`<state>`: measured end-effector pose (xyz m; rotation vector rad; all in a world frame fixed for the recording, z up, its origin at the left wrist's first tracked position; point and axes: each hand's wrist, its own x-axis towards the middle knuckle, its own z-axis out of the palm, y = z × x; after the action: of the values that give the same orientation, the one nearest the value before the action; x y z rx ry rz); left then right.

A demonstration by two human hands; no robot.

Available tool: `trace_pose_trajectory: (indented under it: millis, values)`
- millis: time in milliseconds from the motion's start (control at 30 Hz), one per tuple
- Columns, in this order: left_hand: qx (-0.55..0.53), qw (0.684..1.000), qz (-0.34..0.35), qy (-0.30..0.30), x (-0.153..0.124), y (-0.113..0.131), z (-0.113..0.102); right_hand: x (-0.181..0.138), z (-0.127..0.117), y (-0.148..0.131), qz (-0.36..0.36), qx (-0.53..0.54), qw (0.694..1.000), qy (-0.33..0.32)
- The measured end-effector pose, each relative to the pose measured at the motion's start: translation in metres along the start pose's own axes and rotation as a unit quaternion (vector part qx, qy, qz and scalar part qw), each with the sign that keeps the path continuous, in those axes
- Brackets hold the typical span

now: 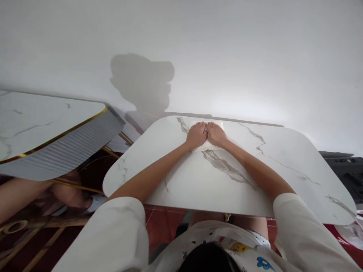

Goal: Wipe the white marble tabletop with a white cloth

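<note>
My left hand (197, 133) and my right hand (215, 133) lie side by side, palms down, near the far edge of a white marble-patterned table (184, 181). Both rest on a white cloth (208, 146) with a wavy near edge, spread flat on the tabletop. The fingers lie flat and close together, pointing away from me, and the thumbs meet in the middle. Much of the cloth is hidden under the hands, and a ring seems to show where they touch.
A white wall (241, 56) with a shadow rises behind the table. To the left stands another marble-patterned table (42, 128) with gold trim and a ribbed grey side; part of a person's leg (68, 190) shows below it. A dark appliance (346, 170) is at the right.
</note>
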<state>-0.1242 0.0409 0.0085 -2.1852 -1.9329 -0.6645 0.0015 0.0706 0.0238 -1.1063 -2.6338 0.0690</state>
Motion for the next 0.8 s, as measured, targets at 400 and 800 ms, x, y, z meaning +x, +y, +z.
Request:
trace_pose_trajectory:
  millis: [400,800]
  values:
    - [-0.009,0.999,0.033,-0.022,0.078,0.002,0.035,0.044,0.003,0.062,0.060,-0.009,0.998,0.021]
    - [-0.046,0.989,0.128,-0.059,0.041,0.037,0.030,-0.039,-0.011,0.032,0.159,-0.013,0.986,0.056]
